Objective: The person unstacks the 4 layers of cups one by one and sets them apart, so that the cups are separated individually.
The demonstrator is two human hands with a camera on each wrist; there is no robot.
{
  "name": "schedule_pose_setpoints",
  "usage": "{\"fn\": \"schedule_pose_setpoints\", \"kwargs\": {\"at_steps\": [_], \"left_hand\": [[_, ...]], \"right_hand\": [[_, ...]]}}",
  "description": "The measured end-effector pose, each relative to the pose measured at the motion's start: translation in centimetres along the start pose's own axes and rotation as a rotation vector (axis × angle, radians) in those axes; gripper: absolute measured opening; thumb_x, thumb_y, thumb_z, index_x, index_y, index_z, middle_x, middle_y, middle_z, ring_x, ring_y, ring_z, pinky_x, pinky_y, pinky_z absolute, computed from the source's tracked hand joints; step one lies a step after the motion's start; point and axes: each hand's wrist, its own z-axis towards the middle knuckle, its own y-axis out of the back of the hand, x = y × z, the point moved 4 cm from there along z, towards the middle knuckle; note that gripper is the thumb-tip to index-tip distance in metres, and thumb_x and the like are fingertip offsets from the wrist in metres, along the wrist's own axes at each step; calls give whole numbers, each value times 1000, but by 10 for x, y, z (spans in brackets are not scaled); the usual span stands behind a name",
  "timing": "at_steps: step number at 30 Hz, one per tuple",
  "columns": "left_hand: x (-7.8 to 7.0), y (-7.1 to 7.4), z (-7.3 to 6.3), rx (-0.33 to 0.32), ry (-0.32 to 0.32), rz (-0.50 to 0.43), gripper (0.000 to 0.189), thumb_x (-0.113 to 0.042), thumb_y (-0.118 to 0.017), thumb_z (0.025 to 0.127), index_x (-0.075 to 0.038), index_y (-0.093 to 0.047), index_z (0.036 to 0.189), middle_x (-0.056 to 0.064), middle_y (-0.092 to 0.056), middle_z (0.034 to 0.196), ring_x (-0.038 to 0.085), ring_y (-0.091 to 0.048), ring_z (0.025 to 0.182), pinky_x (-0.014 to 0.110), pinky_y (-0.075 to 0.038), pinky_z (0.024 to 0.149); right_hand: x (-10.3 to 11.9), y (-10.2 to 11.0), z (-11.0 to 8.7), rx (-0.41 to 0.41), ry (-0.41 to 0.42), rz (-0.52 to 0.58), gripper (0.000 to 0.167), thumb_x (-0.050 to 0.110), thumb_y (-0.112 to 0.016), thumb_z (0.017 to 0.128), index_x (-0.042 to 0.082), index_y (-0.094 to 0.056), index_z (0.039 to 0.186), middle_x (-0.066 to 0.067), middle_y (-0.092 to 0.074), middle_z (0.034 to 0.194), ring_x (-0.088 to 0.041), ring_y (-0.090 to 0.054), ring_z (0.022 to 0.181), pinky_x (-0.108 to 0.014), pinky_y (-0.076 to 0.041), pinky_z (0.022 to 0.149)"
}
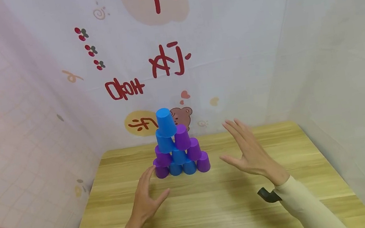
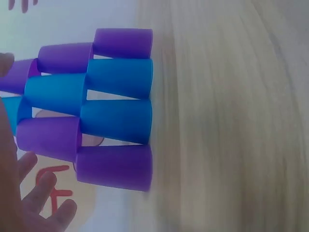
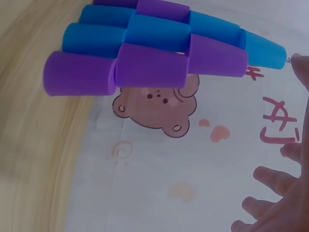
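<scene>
Blue and purple cups stand upside down in a four-level pyramid, topped by a single blue cup [image 1: 166,123]. Below it come a blue and a purple cup [image 1: 182,137]; the bottom row ends in a purple cup [image 1: 203,162] on the right. My left hand [image 1: 145,199] is just in front of the pyramid's left side, fingers spread and holding nothing. To the right, apart from the cups, my right hand [image 1: 252,153] is raised with its fingers extended and thumb out. In the right wrist view its fingers [image 3: 273,181] show empty beside the stack.
The pyramid stands toward the back of a wood-grain table [image 1: 203,212]. Behind it hangs a white printed cloth [image 1: 235,44] with red characters and a bear. More cloth walls [image 1: 349,79] enclose the table at both sides. Black curved pieces [image 1: 268,195] show at both wrists.
</scene>
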Motion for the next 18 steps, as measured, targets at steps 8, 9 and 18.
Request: {"fn": "schedule_pose_setpoints", "kwargs": {"at_steps": [8,9,18], "left_hand": [[14,-6,9,-75,156,-108,85,-24,-92,94,-11,-51,168,14,-54,172,38,-55,156,61,-52,124],[16,-8,10,-80,170,-117,85,-24,-92,94,-12,-50,168,14,-54,172,38,-55,156,60,-52,125],[39,-25,17,-130,361,-319,81,-29,-88,102,-18,-45,170,18,-50,175,39,-48,164,61,-43,136]], "right_hand": [[15,0,26,53,-33,186,104,37,-88,96,28,-28,180,-9,-36,186,-39,-31,174,-73,-30,139],[16,0,29,58,-36,208,103,36,-88,97,28,-28,180,-8,-36,185,-37,-33,173,-71,-32,139],[31,0,63,29,-19,323,94,26,-87,97,22,-38,176,-8,-45,180,-35,-44,167,-67,-38,137]]}}
